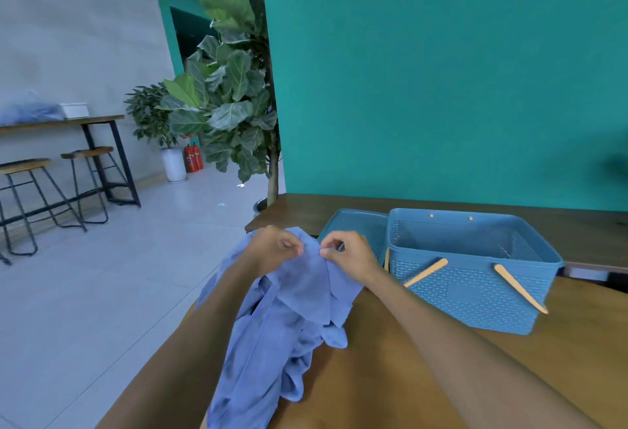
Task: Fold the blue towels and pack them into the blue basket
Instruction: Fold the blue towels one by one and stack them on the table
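Both hands raised at centre frame: left hand (272, 247) and right hand (350, 251) each pinching the top edge of a blue towel (306, 292), apparently hunting corners so it hangs flat for folding. Rest of blue cloth (251, 360) heaped below on wooden table (373, 377); towel count uncertain. One blue basket (475, 275), right of centre, nothing visible inside; one lid (356, 228) behind it

blue towels (289, 320): lower folds cut off by bottom edge; count within heap unclear. basket lid (356, 228): part hidden behind blue basket (475, 279). far bundle (27, 110): blurred, unidentifiable.
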